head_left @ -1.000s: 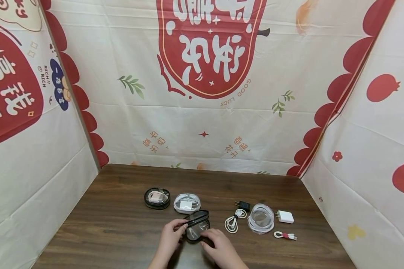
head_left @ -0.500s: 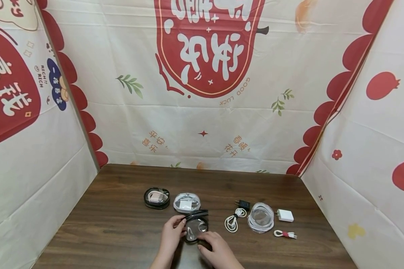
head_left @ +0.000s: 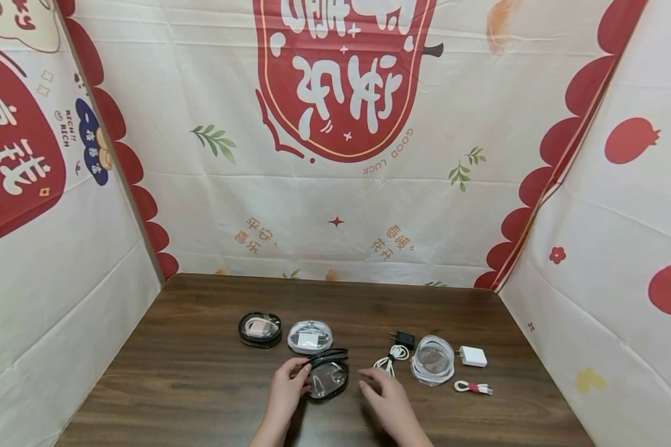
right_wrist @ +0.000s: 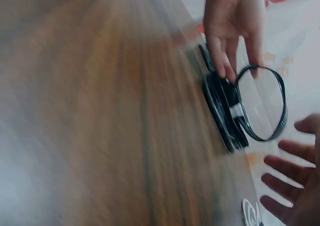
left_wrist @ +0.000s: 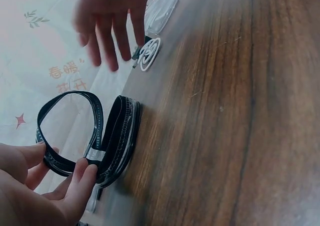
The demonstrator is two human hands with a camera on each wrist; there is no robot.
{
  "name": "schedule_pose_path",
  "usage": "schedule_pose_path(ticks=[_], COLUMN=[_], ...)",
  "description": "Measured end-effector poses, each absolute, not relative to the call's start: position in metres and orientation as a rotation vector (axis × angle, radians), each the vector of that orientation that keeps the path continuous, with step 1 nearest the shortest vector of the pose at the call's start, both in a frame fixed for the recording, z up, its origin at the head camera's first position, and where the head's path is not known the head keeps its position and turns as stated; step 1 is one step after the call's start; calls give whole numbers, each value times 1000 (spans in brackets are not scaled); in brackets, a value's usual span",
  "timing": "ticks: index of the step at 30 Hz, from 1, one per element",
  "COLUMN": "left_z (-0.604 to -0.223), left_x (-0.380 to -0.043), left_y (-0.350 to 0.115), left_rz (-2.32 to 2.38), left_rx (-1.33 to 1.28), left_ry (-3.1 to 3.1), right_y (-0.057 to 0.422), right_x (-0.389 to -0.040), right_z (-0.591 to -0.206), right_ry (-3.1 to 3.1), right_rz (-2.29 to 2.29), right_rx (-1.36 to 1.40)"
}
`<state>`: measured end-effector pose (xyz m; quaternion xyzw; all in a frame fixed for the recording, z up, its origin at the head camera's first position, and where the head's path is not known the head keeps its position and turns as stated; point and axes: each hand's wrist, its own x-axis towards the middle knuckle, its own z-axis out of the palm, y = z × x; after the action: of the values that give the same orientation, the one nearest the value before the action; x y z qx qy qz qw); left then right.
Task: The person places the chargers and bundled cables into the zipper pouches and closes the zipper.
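Note:
A small oval clear pouch (head_left: pixel 328 380) with black zip edging stands with its lid flipped up, and nothing shows inside. My left hand (head_left: pixel 285 386) pinches its edge near the hinge; in the left wrist view, thumb and fingers hold the black rim (left_wrist: pixel 67 168). My right hand (head_left: pixel 390 397) hovers to the right of the pouch, fingers spread and holding nothing, as the right wrist view (right_wrist: pixel 295 178) confirms for that hand. Just beyond its fingertips lies a coiled white cable (head_left: pixel 394 356) with a black tie, beside a black charger plug (head_left: pixel 404 339).
Behind the pouch sit a closed black-edged pouch (head_left: pixel 260 329) and a closed white-edged pouch (head_left: pixel 310 337), each holding a cable and charger. At right lie a white-edged round pouch (head_left: pixel 433 361), a white charger plug (head_left: pixel 473 356) and a white cable with red tie (head_left: pixel 473 388).
My right hand has let go of the pouch and moved right towards the white cable. The pouch's lid has tipped further back, while my left hand stays on it.

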<state>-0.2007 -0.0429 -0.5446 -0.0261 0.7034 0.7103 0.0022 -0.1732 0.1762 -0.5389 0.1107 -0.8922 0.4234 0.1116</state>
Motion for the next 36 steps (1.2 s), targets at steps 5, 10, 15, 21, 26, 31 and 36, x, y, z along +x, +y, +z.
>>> schedule_pose_path(ticks=[5, 10, 15, 21, 26, 31, 36], left_z=[-545, -545, -547, -548, -548, -547, -547], left_x=[-202, -202, -201, -201, -200, -201, -201], left_y=[-44, -45, -44, -45, -45, -46, -46], left_rz=[2220, 2212, 2202, 2193, 2203, 2216, 2216], left_rx=[-76, -82, -93, -88, -76, -68, -75], left_ry=[2221, 2235, 2243, 2239, 2231, 2232, 2235], right_y=[187, 194, 200, 204, 205, 203, 203], right_x=[-182, -190, -196, -201, -201, -199, -198], right_z=[-534, -534, -540, -549, -551, -548, -548], right_ry=[-2572, -2595, -2655, -2744, -2758, -2764, -2810], right_rz=[1194, 1091, 936, 838, 821, 781, 787], right_rx=[46, -144, -227, -256, -270, -241, -233])
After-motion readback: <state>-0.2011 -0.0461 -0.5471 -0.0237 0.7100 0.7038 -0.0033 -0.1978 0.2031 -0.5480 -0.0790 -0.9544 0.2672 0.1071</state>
